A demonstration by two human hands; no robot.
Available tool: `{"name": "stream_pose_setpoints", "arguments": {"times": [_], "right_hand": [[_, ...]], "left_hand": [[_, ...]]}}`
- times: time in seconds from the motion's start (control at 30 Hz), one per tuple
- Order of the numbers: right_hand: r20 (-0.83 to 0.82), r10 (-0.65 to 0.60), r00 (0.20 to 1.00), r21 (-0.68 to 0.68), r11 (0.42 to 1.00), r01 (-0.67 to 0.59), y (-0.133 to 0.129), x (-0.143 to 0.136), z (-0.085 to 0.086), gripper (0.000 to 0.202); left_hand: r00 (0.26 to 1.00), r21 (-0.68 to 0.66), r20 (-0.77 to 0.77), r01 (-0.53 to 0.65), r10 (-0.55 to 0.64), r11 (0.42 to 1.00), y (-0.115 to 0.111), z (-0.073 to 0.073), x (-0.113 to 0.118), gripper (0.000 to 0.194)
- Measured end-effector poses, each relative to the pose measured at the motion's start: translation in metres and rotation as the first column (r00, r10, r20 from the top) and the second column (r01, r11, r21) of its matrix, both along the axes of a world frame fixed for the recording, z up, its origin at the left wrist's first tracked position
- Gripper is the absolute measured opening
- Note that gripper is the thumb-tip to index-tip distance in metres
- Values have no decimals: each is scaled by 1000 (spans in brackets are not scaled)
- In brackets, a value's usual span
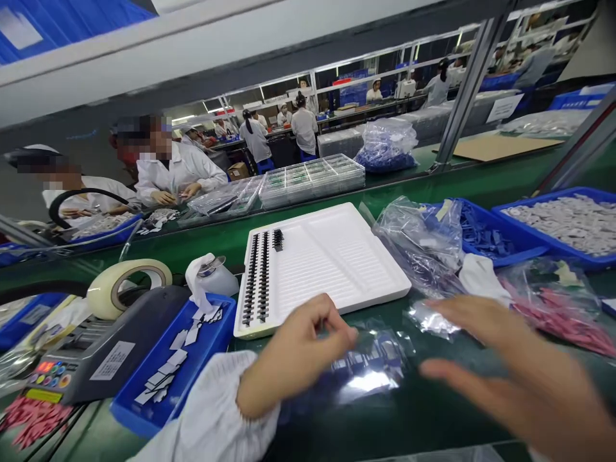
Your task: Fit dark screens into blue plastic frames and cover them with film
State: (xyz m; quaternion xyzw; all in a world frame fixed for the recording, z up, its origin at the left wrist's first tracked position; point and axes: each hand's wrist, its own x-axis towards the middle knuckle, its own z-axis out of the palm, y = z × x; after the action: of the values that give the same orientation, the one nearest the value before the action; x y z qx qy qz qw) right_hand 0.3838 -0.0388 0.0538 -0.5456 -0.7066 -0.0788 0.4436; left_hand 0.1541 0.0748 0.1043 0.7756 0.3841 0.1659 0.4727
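My left hand (pixel 303 359) is closed, thumb and forefinger pressed together at the edge of a shiny clear plastic sheet (pixel 373 362) on the green table. What sits between those fingertips, if anything, I cannot make out. My right hand (pixel 520 375), smeared by motion, hovers to the right with thumb and fingers apart and nothing visible between them. A small crumpled piece of clear plastic (pixel 433 319) lies beside its fingertips. Beyond my hands, a white ribbed tray (pixel 332 256) carries rows of small black parts (pixel 256 276) along its left side.
On the left are a blue bin (pixel 202 359) of white pieces, a tape dispenser (pixel 120 340) and a tape roll (pixel 106 289). Plastic bags (pixel 418 237), pink parts (pixel 563 314) and a blue tray (pixel 577 221) of pale parts stand right. Co-workers (pixel 176 167) sit across.
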Motion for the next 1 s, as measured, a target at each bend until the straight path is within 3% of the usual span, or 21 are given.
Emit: {"name": "stream_pose_setpoints", "arguments": {"times": [0.07, 0.17, 0.27, 0.37, 0.43, 0.6, 0.67, 0.8, 1.0], "right_hand": [[92, 200, 976, -38, 980, -197, 4, -28, 9, 43], [50, 306, 951, -49, 952, -303, 9, -57, 12, 36], [-56, 274, 960, -58, 959, -277, 7, -67, 9, 42], [-240, 252, 938, -103, 954, -283, 3, -70, 8, 39], [-305, 268, 914, -108, 944, -313, 1, -72, 10, 31], [-207, 254, 945, -31, 963, -266, 1, -79, 14, 13], [-197, 221, 955, -30, 973, -231, 1, -79, 14, 8], [-201, 250, 947, -76, 960, -269, -2, -73, 12, 14], [-378, 196, 905, -104, 962, -252, -9, -62, 17, 25]], "left_hand": [[990, -114, 140, -7, 23, 993, -23, -8, 2, 24], [967, -209, 233, -50, 99, 977, -35, -17, -3, 28], [934, -245, 336, -33, 117, 969, -36, -28, -9, 27], [869, -233, 492, 74, 52, 970, -36, -43, -11, 47], [812, -306, 581, 155, 55, 939, -38, -53, -8, 51], [681, -642, 665, 312, 307, 700, -50, -65, 4, 43], [660, -690, 650, 305, 377, 656, -54, -65, 7, 41], [652, -709, 646, 320, 396, 629, -57, -64, 7, 34], [639, -624, 718, 412, 278, 664, -56, -64, 4, 38]]}}
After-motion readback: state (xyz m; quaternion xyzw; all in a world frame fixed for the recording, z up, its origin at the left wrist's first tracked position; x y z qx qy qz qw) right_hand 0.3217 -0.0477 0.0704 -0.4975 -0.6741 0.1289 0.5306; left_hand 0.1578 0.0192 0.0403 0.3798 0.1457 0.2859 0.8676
